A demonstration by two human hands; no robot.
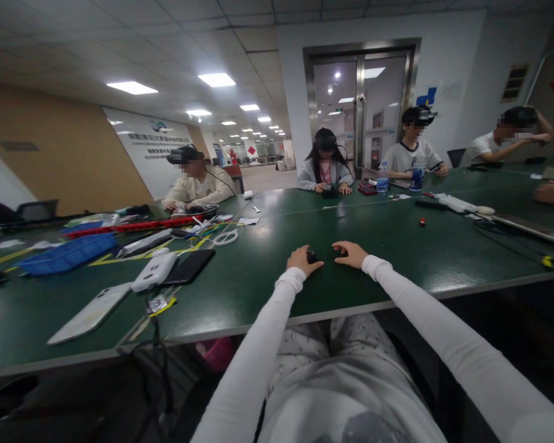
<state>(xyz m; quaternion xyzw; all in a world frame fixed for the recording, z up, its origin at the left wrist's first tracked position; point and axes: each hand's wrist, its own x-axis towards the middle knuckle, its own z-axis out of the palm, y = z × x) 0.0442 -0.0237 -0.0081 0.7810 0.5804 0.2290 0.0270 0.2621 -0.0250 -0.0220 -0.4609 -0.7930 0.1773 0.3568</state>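
A small black object (pixel 311 256) sits on the green table (pixel 268 295) in front of me, its kind too small to make out. My left hand (pixel 301 261) is curved around its left side, thumb stretched out to the right and fingers behind it. Just to the right, my right hand (pixel 351 254) hovers at the tabletop with bent fingers and thumb apart, nothing between them. A gap separates the two hands. White sleeves cover both of my forearms.
On my left lie a blue tray (pixel 67 253), a white phone-like slab (pixel 92 312), a white device (pixel 154 271), a black flat case (pixel 190 267) and a coiled white cable (pixel 225 237). A small red item (pixel 422 222) lies to the right. Several people sit around the table.
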